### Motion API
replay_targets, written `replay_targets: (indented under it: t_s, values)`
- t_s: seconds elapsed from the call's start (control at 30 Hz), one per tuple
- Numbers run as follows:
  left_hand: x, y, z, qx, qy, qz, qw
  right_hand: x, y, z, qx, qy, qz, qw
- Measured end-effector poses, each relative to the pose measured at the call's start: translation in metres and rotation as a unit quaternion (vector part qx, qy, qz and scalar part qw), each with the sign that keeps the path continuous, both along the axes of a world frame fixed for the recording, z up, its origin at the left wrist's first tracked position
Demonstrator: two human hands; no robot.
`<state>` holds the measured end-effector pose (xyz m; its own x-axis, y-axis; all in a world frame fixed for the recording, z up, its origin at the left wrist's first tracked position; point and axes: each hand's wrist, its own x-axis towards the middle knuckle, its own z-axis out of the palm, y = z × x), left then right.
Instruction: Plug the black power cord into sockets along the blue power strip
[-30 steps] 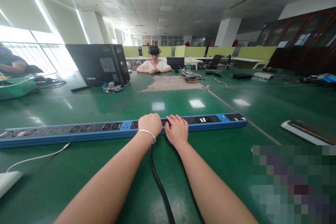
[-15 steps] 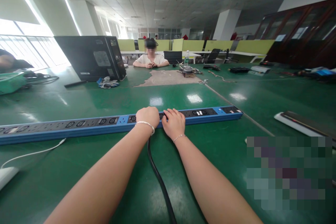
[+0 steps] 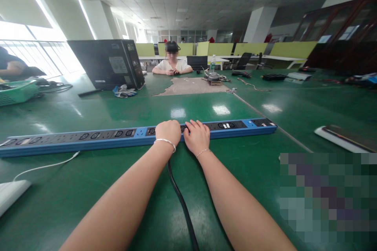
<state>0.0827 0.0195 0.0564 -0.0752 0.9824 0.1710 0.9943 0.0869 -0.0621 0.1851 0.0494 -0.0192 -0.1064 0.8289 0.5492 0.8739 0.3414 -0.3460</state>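
A long blue and black power strip (image 3: 97, 135), with several sockets along its top, lies across the green table. My left hand (image 3: 168, 133) is closed in a fist over the strip's middle. From beneath it a thick black power cable (image 3: 184, 204) runs down toward me; its upper end is hidden in the fist. Close beside, my right hand (image 3: 198, 137) lies over the strip with fingers stretched out and slightly apart, its fingertips on the socket face and nothing visible held in it.
A black computer case (image 3: 106, 64) stands at the back left, gloves (image 3: 125, 91) beside it. A person (image 3: 172, 62) sits across the table (image 3: 141, 110). A green basket (image 3: 20, 93) is far left. A white cable (image 3: 47, 166) lies near left; a white and dark device (image 3: 344, 137) lies right.
The whole view has shifted slightly, so things appear a little farther right. Both hands keep their places and poses on the power strip.
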Motion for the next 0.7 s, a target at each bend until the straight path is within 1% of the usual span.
replay_targets:
  t_s: [0.43, 0.7]
  values:
    - [-0.006, 0.012, 0.0, -0.012, -0.033, 0.02, 0.999, 0.0, 0.002, -0.004, 0.011, 0.008, -0.004, 1.0]
    - [-0.008, 0.009, 0.004, -0.028, -0.045, 0.015, 0.998, -0.001, 0.002, -0.005, 0.023, 0.018, -0.003, 1.0]
